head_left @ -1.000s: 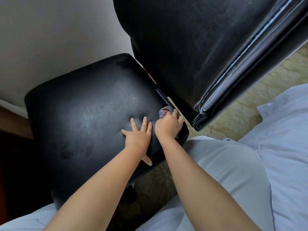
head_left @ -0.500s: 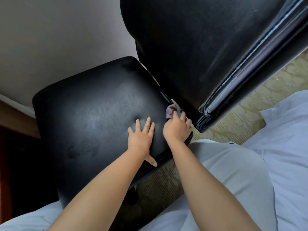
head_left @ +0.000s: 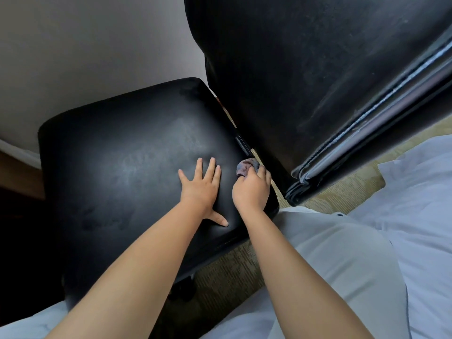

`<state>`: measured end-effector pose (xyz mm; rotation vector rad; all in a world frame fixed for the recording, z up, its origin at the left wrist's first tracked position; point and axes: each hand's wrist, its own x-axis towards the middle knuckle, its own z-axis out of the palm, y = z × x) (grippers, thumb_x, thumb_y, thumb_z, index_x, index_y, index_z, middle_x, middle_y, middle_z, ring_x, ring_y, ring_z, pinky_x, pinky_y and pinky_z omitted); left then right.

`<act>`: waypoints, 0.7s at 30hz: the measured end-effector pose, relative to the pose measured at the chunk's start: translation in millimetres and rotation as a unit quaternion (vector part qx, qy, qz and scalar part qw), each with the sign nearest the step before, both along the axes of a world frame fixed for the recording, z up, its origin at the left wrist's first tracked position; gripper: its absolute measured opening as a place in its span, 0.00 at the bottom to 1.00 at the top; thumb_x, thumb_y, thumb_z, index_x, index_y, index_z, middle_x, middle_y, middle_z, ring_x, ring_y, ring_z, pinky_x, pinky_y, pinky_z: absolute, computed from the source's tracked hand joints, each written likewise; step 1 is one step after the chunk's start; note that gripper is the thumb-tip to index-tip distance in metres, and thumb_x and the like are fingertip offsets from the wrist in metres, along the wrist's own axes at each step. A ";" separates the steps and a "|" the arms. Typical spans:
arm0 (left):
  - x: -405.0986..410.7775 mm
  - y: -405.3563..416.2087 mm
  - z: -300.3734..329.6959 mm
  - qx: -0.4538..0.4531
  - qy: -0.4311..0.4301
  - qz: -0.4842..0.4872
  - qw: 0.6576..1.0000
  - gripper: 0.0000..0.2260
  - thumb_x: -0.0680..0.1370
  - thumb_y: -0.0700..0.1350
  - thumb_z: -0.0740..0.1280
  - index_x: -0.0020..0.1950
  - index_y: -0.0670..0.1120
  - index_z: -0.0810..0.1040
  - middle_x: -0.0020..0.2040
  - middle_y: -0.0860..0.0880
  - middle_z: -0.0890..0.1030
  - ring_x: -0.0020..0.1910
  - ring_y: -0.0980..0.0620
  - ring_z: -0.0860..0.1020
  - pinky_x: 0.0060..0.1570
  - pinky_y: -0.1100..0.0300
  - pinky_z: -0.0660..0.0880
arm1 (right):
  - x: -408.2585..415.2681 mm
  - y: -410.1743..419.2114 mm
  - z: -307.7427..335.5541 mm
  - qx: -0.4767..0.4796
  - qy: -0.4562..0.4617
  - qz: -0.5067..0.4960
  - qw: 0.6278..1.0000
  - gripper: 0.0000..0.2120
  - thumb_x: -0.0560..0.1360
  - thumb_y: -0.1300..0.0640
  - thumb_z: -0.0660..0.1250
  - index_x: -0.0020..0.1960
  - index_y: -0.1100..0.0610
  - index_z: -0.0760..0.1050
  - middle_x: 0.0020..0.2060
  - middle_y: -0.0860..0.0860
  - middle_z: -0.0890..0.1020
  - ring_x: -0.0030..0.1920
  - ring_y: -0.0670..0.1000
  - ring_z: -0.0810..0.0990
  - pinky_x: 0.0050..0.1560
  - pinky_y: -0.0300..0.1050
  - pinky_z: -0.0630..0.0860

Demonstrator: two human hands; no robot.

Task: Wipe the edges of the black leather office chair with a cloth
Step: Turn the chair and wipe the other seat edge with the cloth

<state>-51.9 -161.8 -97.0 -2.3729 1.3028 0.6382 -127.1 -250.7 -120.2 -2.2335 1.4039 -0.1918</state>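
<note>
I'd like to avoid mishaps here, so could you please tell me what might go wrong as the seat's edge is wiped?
1. The right hand holds the cloth at the narrow gap between seat and backrest; fingers or cloth could snag there.
2. The left hand presses flat near the seat's edge; the chair might shift under that weight.
3. The cloth is bunched small, so it may skip parts of the seam.
</note>
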 end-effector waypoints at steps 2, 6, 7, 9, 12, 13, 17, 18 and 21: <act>0.5 -2.0 -1.4 0.001 0.003 0.004 1.000 0.63 0.61 0.75 0.66 0.76 0.43 0.32 0.77 0.45 0.32 0.75 0.38 0.34 0.67 0.27 0.50 | 12.9 -2.5 0.4 -0.014 0.005 0.001 1.000 0.21 0.79 0.59 0.55 0.70 0.62 0.67 0.74 0.56 0.60 0.74 0.54 0.54 0.72 0.43 0.48; -1.9 -3.1 -3.8 0.002 0.012 0.015 1.000 0.62 0.62 0.74 0.66 0.76 0.43 0.32 0.76 0.46 0.31 0.75 0.38 0.33 0.68 0.28 0.49 | 40.8 -13.6 4.7 -0.018 0.020 0.036 0.999 0.22 0.79 0.57 0.57 0.71 0.63 0.65 0.75 0.54 0.58 0.75 0.53 0.52 0.72 0.42 0.48; -2.2 -4.0 -3.6 0.006 0.013 0.019 1.000 0.62 0.62 0.74 0.66 0.76 0.43 0.31 0.76 0.46 0.31 0.75 0.38 0.33 0.69 0.29 0.49 | 46.5 -16.4 6.3 -0.013 0.024 0.044 0.999 0.23 0.79 0.56 0.57 0.72 0.62 0.65 0.75 0.54 0.58 0.75 0.53 0.52 0.72 0.42 0.48; -2.3 -6.7 -2.0 0.015 0.013 0.024 1.000 0.62 0.62 0.74 0.67 0.75 0.42 0.31 0.76 0.46 0.31 0.74 0.38 0.33 0.69 0.29 0.49 | 53.6 -20.8 7.8 -0.009 0.033 0.053 0.998 0.24 0.79 0.55 0.59 0.72 0.62 0.64 0.75 0.53 0.58 0.75 0.53 0.52 0.72 0.42 0.51; -3.0 -9.5 2.1 0.027 0.019 0.033 0.999 0.63 0.62 0.74 0.67 0.75 0.43 0.31 0.76 0.47 0.30 0.75 0.39 0.32 0.69 0.30 0.49 | 46.4 -20.8 4.8 -0.039 0.038 0.064 0.996 0.23 0.78 0.57 0.60 0.72 0.60 0.64 0.74 0.53 0.60 0.74 0.53 0.55 0.71 0.42 0.56; -3.1 -9.6 3.1 0.032 0.021 0.036 0.999 0.63 0.62 0.74 0.68 0.75 0.44 0.31 0.76 0.47 0.30 0.74 0.39 0.32 0.69 0.30 0.49 | 39.4 -19.1 3.5 -0.044 0.034 0.067 0.996 0.23 0.78 0.59 0.59 0.72 0.59 0.64 0.74 0.52 0.60 0.74 0.53 0.56 0.70 0.43 0.58; -3.3 -8.3 4.3 0.043 0.020 0.031 0.998 0.63 0.62 0.73 0.68 0.75 0.44 0.30 0.76 0.47 0.30 0.75 0.39 0.32 0.69 0.29 0.49 | -0.9 -5.2 -4.1 -0.064 0.005 0.071 0.995 0.21 0.76 0.63 0.58 0.69 0.58 0.69 0.73 0.51 0.64 0.73 0.52 0.59 0.67 0.44 0.62; -3.3 -7.5 4.2 0.045 0.019 0.026 0.998 0.63 0.62 0.74 0.68 0.75 0.44 0.30 0.76 0.47 0.30 0.75 0.39 0.32 0.69 0.29 0.49 | -8.7 -0.7 -6.1 -0.069 -0.001 0.069 0.995 0.21 0.76 0.63 0.58 0.68 0.58 0.70 0.73 0.52 0.64 0.73 0.52 0.59 0.67 0.44 0.61; -3.0 -3.9 2.9 0.047 0.012 0.011 0.999 0.62 0.62 0.74 0.66 0.75 0.44 0.30 0.76 0.47 0.30 0.75 0.39 0.32 0.68 0.29 0.50 | -6.5 3.2 -10.3 -0.065 -0.008 0.057 0.996 0.20 0.77 0.62 0.58 0.69 0.60 0.69 0.73 0.53 0.63 0.74 0.52 0.57 0.70 0.43 0.57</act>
